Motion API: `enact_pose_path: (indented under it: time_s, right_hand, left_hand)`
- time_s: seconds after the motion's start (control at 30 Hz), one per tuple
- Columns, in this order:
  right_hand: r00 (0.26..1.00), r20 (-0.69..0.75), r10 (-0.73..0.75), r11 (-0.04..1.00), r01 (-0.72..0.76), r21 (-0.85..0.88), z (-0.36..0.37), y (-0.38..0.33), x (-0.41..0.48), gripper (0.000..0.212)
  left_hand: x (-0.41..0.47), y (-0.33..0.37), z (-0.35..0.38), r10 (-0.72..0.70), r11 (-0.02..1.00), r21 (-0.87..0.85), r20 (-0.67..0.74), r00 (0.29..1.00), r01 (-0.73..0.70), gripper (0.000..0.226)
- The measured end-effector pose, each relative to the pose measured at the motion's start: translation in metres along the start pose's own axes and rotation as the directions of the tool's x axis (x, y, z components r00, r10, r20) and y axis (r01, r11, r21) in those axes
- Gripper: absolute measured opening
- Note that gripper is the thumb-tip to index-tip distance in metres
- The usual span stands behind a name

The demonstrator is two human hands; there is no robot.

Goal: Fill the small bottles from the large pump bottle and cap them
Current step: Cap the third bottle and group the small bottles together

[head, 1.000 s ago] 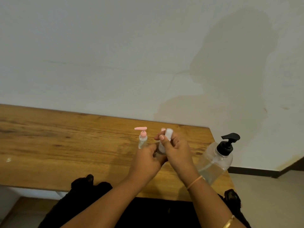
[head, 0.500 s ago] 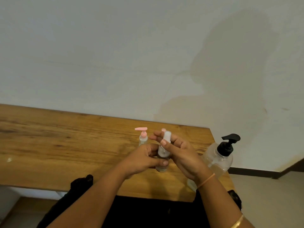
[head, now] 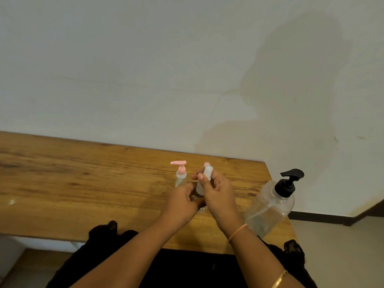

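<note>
Pale, stained wall (head: 145, 69) is filling the upper half of the head view, and a wooden tabletop (head: 83, 183) is running across below it, ending at about 3 o'clock.

At the middle of the tabletop the left grip (head: 182, 202) is curling round the body of a small clear bottle (head: 199, 190), apparently steadying it upright so that it is not turning. The right grip (head: 218, 192) is pinching a white cap (head: 208, 172) between thumb and fingertips at the bottle's top. That is the hold for twisting a cap on, so capping is probably the step in hand. The fingers are hiding the neck, so how far the cap is sitting down cannot be told.

Just beside the hands at 11 o'clock, a second small bottle (head: 181, 177) with a pink pump is standing upright, already closed and likely set aside as finished.

At 3 o'clock, near the tabletop's right edge, the large pump bottle (head: 270, 206) is standing with its black pump head on, partly full of clear liquid. It is waiting within easy reach of the right grip for another fill.
</note>
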State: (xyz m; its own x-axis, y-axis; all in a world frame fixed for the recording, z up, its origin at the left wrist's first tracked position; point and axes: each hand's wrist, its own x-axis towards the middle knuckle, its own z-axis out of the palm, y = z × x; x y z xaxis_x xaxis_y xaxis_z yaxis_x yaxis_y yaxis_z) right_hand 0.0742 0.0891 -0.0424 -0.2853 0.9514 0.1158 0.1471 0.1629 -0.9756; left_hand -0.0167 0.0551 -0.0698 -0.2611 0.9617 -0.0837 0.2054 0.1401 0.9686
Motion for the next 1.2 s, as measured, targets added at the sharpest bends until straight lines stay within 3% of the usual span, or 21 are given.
enact_pose_path:
  time_s: [0.07, 0.2, 0.27, 0.37, 0.47, 0.7, 0.93, 1.2]
  right_hand:
    - [0.999, 0.025, 0.03, 0.999, -0.03, 0.026, 0.001, 0.0, -0.001, 0.018]
    - [0.973, 0.22, 0.063, 0.989, -0.091, 0.117, -0.002, 0.0, 0.001, 0.015]
    - [0.963, 0.258, 0.079, 0.983, -0.119, 0.142, -0.002, 0.001, 0.003, 0.019]
    - [0.981, 0.163, 0.108, 0.976, -0.136, 0.169, -0.004, 0.005, 0.01, 0.02]
    - [0.987, 0.057, 0.149, 0.989, -0.15, 0.013, -0.01, 0.011, 0.015, 0.01]
    - [0.967, -0.005, 0.255, 0.924, -0.245, -0.293, -0.008, 0.032, 0.025, 0.005]
    - [0.954, -0.118, 0.274, 0.902, -0.298, -0.314, -0.011, 0.043, 0.039, 0.008]
    - [0.96, -0.109, 0.257, 0.903, -0.278, -0.328, -0.01, 0.046, 0.042, 0.007]
  left_hand:
    - [0.0, -0.001, 0.0, -0.027, 0.999, -0.017, -0.003, 1.0, 0.027, 0.028]
    - [0.001, 0.0, -0.01, -0.123, 0.99, -0.066, 0.039, 0.992, 0.125, 0.038]
    - [0.003, -0.005, -0.021, -0.16, 0.987, -0.037, -0.008, 0.987, 0.159, 0.037]
    - [0.007, -0.017, -0.041, -0.177, 0.983, 0.029, -0.143, 0.974, 0.183, 0.03]
    - [0.011, -0.026, -0.055, -0.221, 0.964, 0.093, -0.238, 0.946, 0.249, 0.036]
    - [0.032, -0.037, -0.069, -0.246, 0.932, 0.162, -0.377, 0.893, 0.325, 0.043]
    - [0.056, -0.042, -0.066, -0.253, 0.92, 0.202, -0.345, 0.904, 0.335, 0.049]
    - [0.063, -0.047, -0.063, -0.227, 0.921, 0.232, -0.329, 0.917, 0.311, 0.051]
